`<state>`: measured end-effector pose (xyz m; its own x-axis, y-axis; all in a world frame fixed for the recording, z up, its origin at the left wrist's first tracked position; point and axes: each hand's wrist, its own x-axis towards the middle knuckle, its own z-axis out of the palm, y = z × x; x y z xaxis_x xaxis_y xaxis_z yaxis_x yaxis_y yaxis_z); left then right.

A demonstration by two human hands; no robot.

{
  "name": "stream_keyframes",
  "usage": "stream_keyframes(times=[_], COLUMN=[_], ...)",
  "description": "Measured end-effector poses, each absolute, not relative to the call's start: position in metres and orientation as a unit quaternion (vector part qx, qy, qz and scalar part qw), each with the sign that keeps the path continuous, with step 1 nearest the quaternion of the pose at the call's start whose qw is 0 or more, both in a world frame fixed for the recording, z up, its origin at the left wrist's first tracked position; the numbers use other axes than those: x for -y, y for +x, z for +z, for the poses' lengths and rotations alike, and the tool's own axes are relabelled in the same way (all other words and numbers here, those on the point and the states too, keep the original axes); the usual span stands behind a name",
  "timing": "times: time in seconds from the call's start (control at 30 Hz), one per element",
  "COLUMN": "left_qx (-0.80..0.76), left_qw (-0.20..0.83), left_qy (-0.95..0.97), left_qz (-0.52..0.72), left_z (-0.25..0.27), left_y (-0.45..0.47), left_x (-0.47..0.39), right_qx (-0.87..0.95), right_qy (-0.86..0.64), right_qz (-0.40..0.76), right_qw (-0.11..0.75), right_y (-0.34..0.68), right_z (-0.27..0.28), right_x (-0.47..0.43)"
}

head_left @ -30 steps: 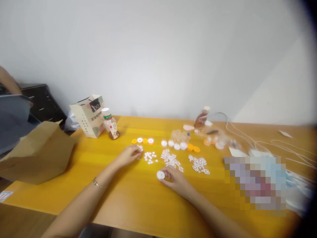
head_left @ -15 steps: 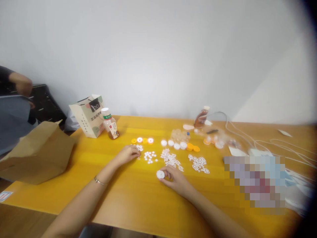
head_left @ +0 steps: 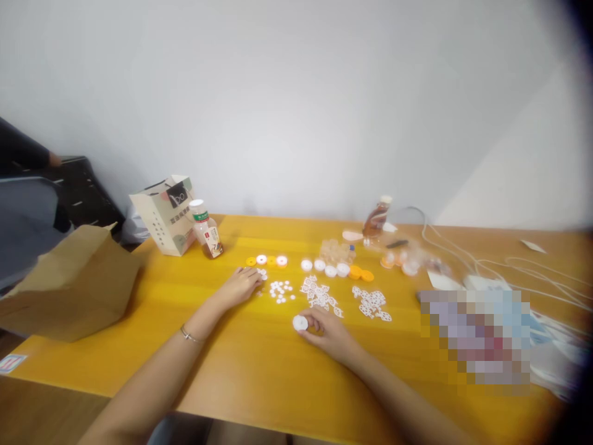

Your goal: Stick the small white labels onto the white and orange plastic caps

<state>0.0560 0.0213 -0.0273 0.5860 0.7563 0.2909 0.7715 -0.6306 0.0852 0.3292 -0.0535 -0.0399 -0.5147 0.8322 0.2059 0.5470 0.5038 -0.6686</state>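
Note:
My right hand (head_left: 327, 334) pinches a round white wheel-like disc (head_left: 300, 322) between thumb and fingers, just above the tabletop. My left hand (head_left: 241, 286) rests palm down, fingertips drawn together at a small group of white pieces (head_left: 262, 274); whatever they pinch is hidden. Beside those fingers lie scattered small white discs (head_left: 280, 290). Flat white openwork pieces form one pile (head_left: 319, 295) in front of my right hand and another pile (head_left: 372, 303) farther right. Behind them is a row of white discs (head_left: 319, 265) and orange discs (head_left: 361, 273).
At the back left, a paper bag (head_left: 167, 222) stands by a drink bottle (head_left: 206, 232); a brown bag (head_left: 74, 284) lies nearer. A second bottle (head_left: 377, 217), clear pieces (head_left: 336, 252) and white cables (head_left: 463, 262) are on the right. A person's sleeve (head_left: 21, 145) shows far left.
My left hand has shifted slightly, its fingers now covering more of the small white pieces. The right hand holds the disc in nearly the same place. The other person's hand has drawn back leftward.

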Motion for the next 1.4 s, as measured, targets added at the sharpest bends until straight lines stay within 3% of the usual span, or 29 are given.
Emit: stream_keyframes(times=[0.2, 0.37, 1.4], left_qx=[0.409, 0.32, 0.332], left_qw=[-0.079, -0.156, -0.169], left_qy=[-0.876, -0.908, -0.904], left_qz=[-0.244, -0.22, -0.21], left_z=[-0.021, -0.022, -0.034], left_y=[0.08, 0.125, 0.141], left_x=[-0.003, 0.027, 0.037], right_qx=[0.83, 0.829, 0.832], right_qy=[-0.416, -0.41, -0.406], right_qz=[0.266, 0.267, 0.258], right_qw=[0.261, 0.27, 0.278], right_y=[0.329, 0.328, 0.328], right_z=[-0.04, -0.041, -0.041], right_x=[0.054, 0.054, 0.053])
